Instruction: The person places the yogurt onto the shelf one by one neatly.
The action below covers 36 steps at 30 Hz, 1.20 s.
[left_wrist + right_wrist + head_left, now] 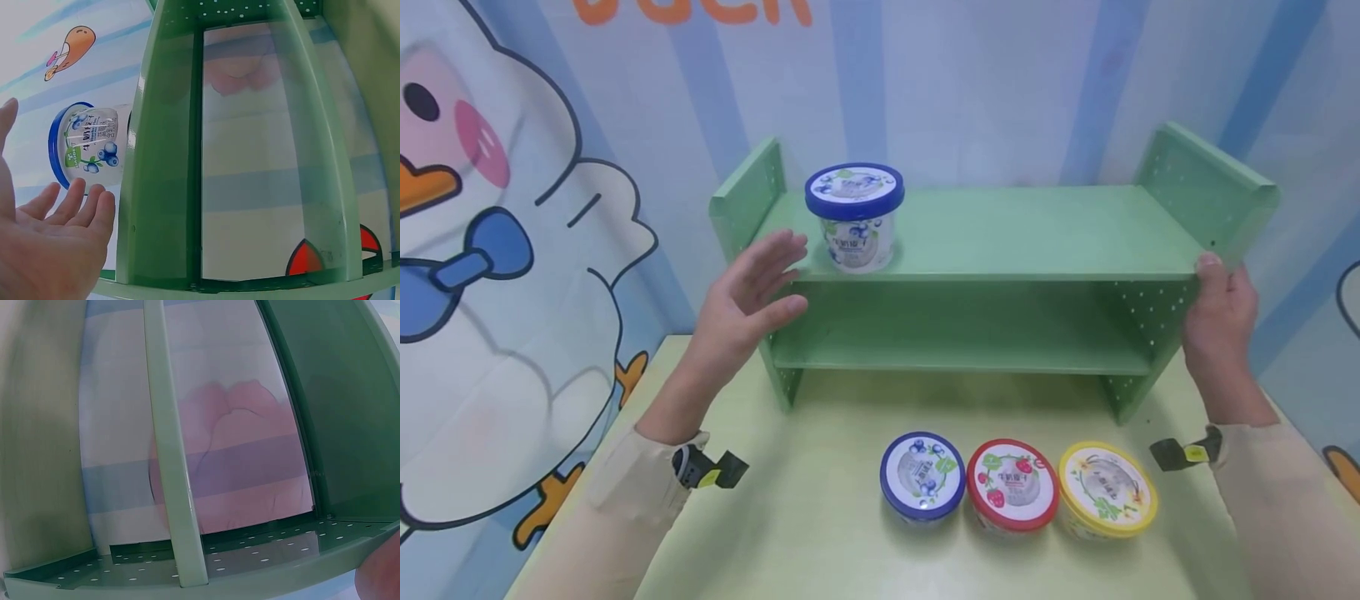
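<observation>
On the top board of a green two-tier shelf (1000,233) stands a blue-lidded tub (859,242) with blueberries printed on it, near the left end. My left hand (748,287) is open just left of this tub, thumb apart from the straight fingers. In the left wrist view its fingertips (103,209) overlap the lower side of the tub (94,147). My right hand (1221,321) grips the front edge of the shelf's right side panel, with the thumb at the top board's corner. Only a bit of that hand (378,569) shows in the right wrist view.
In front of the shelf, three tubs stand in a row on the pale table (820,500): a blue-lidded one (922,475), a red-lidded one (1013,485) and a yellow-lidded one (1107,489). A striped backdrop (970,92) with a cartoon duck hangs behind.
</observation>
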Motion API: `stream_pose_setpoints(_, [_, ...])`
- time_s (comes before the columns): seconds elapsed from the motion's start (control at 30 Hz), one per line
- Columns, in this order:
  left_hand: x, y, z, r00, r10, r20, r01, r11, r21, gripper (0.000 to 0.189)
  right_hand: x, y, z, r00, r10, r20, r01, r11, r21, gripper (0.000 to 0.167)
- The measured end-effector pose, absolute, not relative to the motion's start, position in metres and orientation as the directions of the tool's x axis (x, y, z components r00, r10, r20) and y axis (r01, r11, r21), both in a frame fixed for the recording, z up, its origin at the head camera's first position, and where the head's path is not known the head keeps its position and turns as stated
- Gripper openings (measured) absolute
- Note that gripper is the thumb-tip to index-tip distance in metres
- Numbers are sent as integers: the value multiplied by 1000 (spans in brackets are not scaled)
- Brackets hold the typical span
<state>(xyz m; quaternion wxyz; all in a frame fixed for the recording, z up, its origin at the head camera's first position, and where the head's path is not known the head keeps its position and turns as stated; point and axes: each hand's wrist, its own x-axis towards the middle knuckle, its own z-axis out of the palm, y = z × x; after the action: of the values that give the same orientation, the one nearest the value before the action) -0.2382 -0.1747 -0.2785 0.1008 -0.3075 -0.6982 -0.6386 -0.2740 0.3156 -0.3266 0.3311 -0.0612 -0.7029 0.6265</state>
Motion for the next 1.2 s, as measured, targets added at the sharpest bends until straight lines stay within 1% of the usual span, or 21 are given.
stream_pose_setpoints(0.17, [-237, -175, -282, -769, 322, 553, 578, -19, 816, 68, -274, 315, -327, -777, 499, 383, -356, 154, -922, 27])
stream_pose_setpoints(0.37, [-235, -175, -286, -735, 366, 571, 602, -34, 798, 71, -275, 314, -326, -770, 497, 400, -376, 153, -914, 28])
stream_pose_setpoints(0.53, [-234, -175, -289, -715, 407, 568, 611, -32, 791, 72, -275, 314, -327, -778, 504, 375, -356, 138, -924, 28])
stream_pose_setpoints(0.63, [-233, -176, -291, -705, 432, 562, 614, -25, 789, 72, -275, 314, -327, -780, 505, 368, -340, 152, -928, 28])
stream_pose_setpoints(0.9, [-232, -174, -300, -698, 472, 539, 602, -21, 798, 72, -274, 314, -326, -780, 510, 362, -335, 149, -930, 28])
stream_pose_setpoints(1.2, [-234, -173, -307, -703, 498, 509, 579, -16, 815, 75, -275, 314, -326, -768, 509, 388, -384, 118, -916, 28])
